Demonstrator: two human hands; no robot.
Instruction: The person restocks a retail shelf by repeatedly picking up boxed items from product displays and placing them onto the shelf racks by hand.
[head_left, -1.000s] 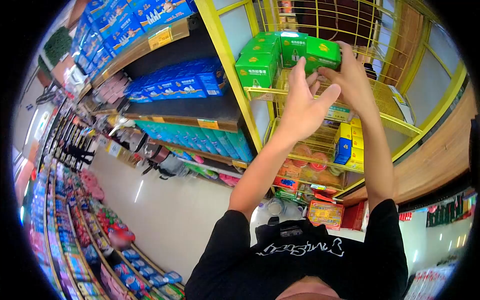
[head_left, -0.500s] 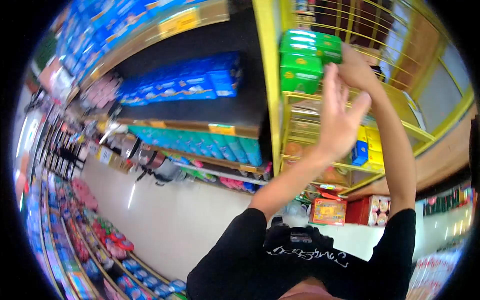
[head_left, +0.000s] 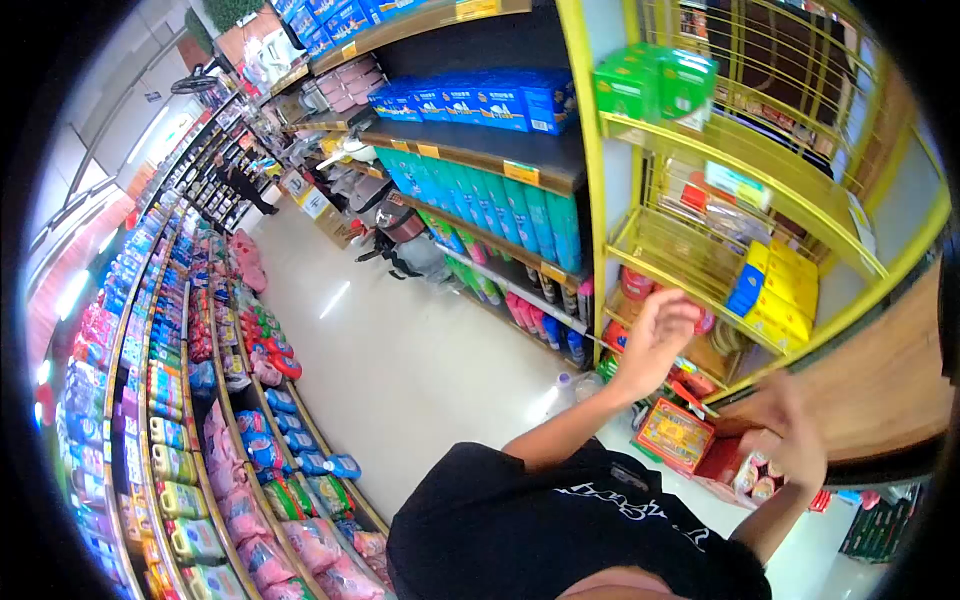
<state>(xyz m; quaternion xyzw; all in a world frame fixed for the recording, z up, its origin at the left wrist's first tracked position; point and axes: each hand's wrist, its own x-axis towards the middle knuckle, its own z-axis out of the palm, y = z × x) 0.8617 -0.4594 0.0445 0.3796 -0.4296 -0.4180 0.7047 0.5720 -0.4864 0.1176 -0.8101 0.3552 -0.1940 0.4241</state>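
Green boxes (head_left: 655, 82) stand together at the left end of the upper shelf in a yellow wire rack (head_left: 745, 150). My left hand (head_left: 652, 345) is raised in front of the lower part of the rack, its fingers loosely bent and nothing visible in it. Lower and to the right, my right hand (head_left: 795, 440) is smeared by motion. Its fingers seem stretched out, and no object shows in it. Both hands are apart from the green boxes. Yellow and blue packs (head_left: 775, 295) sit on the rack's middle shelf, above my right hand.
Dark shelving (head_left: 480, 150) beside the rack holds blue boxes (head_left: 470, 103) and teal packs (head_left: 480, 200). Below my hands, a red and yellow box (head_left: 675, 433) is on the floor. Laundry goods fill curved shelves (head_left: 190, 400) across the aisle. A person (head_left: 240, 182) stands far down it.
Both hands have come down and away from the green boxes, which now stand on the upper shelf without a hand on them. The view has shifted, showing more of the aisle.
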